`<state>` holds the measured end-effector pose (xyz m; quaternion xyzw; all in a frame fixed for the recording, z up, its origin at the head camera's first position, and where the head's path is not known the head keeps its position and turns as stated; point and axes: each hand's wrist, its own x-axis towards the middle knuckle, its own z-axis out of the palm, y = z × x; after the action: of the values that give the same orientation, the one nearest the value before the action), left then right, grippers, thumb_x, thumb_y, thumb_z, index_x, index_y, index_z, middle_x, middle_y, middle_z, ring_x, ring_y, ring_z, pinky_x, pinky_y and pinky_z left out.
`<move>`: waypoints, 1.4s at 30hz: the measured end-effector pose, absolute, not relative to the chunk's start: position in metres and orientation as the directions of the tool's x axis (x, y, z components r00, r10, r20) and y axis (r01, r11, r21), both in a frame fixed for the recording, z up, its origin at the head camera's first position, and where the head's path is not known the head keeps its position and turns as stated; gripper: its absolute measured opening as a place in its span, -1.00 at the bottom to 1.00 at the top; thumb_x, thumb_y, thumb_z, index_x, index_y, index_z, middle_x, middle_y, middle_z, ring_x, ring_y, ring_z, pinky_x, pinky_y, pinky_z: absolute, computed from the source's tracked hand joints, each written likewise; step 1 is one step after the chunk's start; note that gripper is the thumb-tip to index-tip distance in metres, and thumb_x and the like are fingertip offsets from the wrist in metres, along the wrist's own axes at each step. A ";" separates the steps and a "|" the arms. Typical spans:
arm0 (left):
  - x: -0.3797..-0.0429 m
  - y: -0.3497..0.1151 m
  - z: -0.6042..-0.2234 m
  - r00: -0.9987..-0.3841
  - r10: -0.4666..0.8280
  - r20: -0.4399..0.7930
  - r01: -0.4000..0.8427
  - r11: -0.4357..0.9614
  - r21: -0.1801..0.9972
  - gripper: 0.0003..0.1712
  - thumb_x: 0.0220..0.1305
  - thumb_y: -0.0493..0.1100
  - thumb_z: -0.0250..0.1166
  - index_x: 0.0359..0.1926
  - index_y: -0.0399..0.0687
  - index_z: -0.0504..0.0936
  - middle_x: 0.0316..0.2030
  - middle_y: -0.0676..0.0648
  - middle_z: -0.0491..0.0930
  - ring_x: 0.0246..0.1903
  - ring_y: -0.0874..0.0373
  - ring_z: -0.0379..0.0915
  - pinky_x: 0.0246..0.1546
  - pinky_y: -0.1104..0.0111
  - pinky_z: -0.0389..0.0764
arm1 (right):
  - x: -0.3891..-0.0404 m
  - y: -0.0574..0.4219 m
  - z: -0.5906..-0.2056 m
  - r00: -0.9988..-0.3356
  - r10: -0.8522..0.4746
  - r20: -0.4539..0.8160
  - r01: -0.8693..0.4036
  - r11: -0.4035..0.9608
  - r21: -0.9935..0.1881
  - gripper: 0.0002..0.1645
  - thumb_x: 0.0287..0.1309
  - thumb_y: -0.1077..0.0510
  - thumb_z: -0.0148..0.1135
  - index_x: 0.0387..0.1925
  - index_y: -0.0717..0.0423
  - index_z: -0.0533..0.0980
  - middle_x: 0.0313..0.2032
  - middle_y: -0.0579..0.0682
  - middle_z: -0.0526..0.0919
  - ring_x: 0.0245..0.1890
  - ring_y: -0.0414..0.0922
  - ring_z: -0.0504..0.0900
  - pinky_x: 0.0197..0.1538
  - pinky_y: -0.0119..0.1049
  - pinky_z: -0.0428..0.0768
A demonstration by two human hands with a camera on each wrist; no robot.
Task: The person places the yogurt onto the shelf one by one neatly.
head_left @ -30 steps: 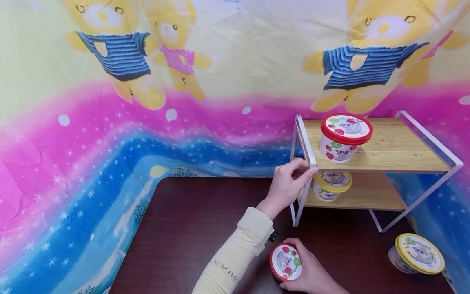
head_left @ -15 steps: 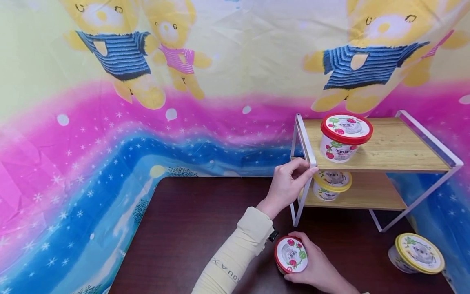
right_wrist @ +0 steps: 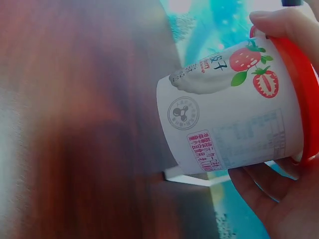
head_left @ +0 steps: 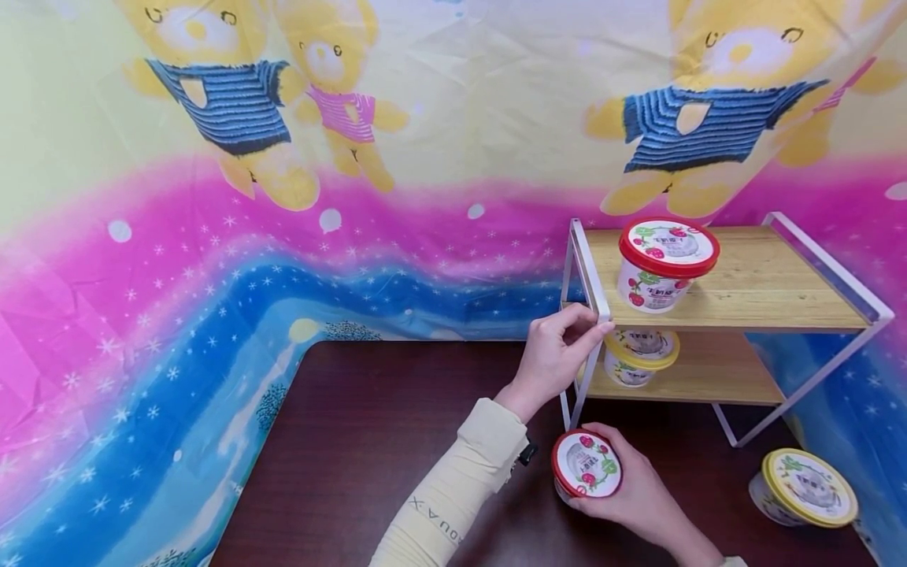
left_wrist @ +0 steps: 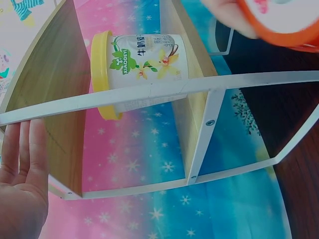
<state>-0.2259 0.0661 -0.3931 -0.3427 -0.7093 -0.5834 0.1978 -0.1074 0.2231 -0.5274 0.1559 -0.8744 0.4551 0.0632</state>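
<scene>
Snugly in the right hand (head_left: 638, 492), a smooth, tapered, red-lidded tub (head_left: 586, 465).

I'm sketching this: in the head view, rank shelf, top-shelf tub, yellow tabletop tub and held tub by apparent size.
Shelf
Top-shelf tub and yellow tabletop tub: too alike to rank
Held tub

Bear-print cloth (head_left: 453, 110) behind dk tbl (head_left: 354, 441)

Far part of yellow-lid tub (head_left: 641, 364) hidden under upper shelf (head_left: 779, 276). R wrist view: red-lid tub (right_wrist: 234, 109) cut off at R edge, small print (right_wrist: 251, 139) illegible, bench (right_wrist: 75, 99) blurred. L wrist view: L hand (left_wrist: 25, 186) cut off.
</scene>
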 end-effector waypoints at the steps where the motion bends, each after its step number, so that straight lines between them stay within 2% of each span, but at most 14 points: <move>1: -0.226 0.066 -0.393 -0.688 0.256 0.680 0.716 0.085 0.693 -0.82 0.24 -0.02 0.26 -0.29 -0.02 0.59 -0.36 0.11 0.61 -0.44 0.46 0.46 -0.39 0.54 0.55 | -0.108 0.225 -0.526 -0.944 -0.205 0.257 -0.328 0.544 -0.773 0.18 -0.57 -0.15 0.66 0.22 -0.18 0.26 -0.10 -0.26 0.54 -0.19 -0.25 0.53 -0.15 -0.36 0.50; 9: -0.226 0.066 -0.393 -0.700 0.258 0.665 0.706 0.110 0.700 -0.81 0.26 0.01 0.24 -0.28 0.00 0.59 -0.37 0.12 0.61 -0.44 0.47 0.45 -0.40 0.56 0.54 | -0.116 0.239 -0.511 -0.970 -0.141 0.200 -0.244 0.544 -0.803 0.17 -0.50 -0.13 0.64 0.26 -0.15 0.25 -0.05 -0.23 0.51 -0.13 -0.21 0.51 -0.12 -0.37 0.52; 14: -0.225 0.066 -0.393 -0.699 0.259 0.667 0.707 0.110 0.699 -0.81 0.26 0.01 0.24 -0.28 0.00 0.59 -0.36 0.11 0.61 -0.44 0.47 0.45 -0.39 0.56 0.54 | -0.117 0.244 -0.502 -0.968 -0.125 0.219 -0.251 0.554 -0.794 0.14 -0.47 -0.09 0.65 0.25 -0.15 0.25 -0.05 -0.17 0.53 -0.14 -0.21 0.52 -0.14 -0.40 0.52; 23: -0.226 0.066 -0.393 -0.696 0.259 0.670 0.709 0.103 0.697 -0.81 0.25 0.00 0.24 -0.28 0.00 0.59 -0.37 0.12 0.61 -0.44 0.47 0.46 -0.40 0.56 0.54 | -0.111 0.240 -0.465 -0.956 -0.101 0.275 -0.284 0.551 -0.785 0.10 -0.46 0.10 0.67 0.22 0.11 0.29 -0.10 -0.02 0.56 -0.19 -0.19 0.53 -0.19 -0.52 0.47; 28: -0.226 0.066 -0.393 -0.694 0.258 0.672 0.712 0.101 0.695 -0.82 0.25 -0.01 0.25 -0.28 -0.01 0.59 -0.36 0.12 0.61 -0.44 0.47 0.45 -0.39 0.56 0.54 | -0.108 0.238 -0.449 -0.952 -0.101 0.290 -0.296 0.552 -0.780 0.07 -0.42 0.13 0.65 0.21 0.17 0.29 -0.09 0.00 0.55 -0.18 -0.21 0.51 -0.17 -0.54 0.46; 34: -0.226 0.066 -0.392 -0.691 0.258 0.675 0.715 0.102 0.692 -0.81 0.24 -0.01 0.25 -0.27 -0.01 0.59 -0.36 0.11 0.61 -0.44 0.47 0.45 -0.39 0.56 0.54 | -0.114 0.246 -0.455 -0.954 -0.093 0.285 -0.288 0.556 -0.780 0.09 -0.41 0.13 0.65 0.24 0.10 0.28 -0.05 -0.01 0.53 -0.15 -0.23 0.48 -0.17 -0.53 0.45; 42: -0.227 0.065 -0.394 -0.698 0.264 0.666 0.707 0.103 0.700 -0.80 0.25 0.01 0.24 -0.26 0.00 0.59 -0.34 0.11 0.61 -0.43 0.47 0.45 -0.38 0.56 0.55 | -0.124 0.264 -0.468 -0.958 -0.070 0.277 -0.262 0.599 -0.757 0.17 -0.40 0.07 0.65 0.31 -0.10 0.20 0.03 -0.05 0.48 -0.08 -0.28 0.42 -0.14 -0.53 0.42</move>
<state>-0.2265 0.0654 -0.3940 -0.3383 -0.7173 -0.5782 0.1918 -0.1243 0.2638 -0.4676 0.0936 -0.8874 0.4379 0.1098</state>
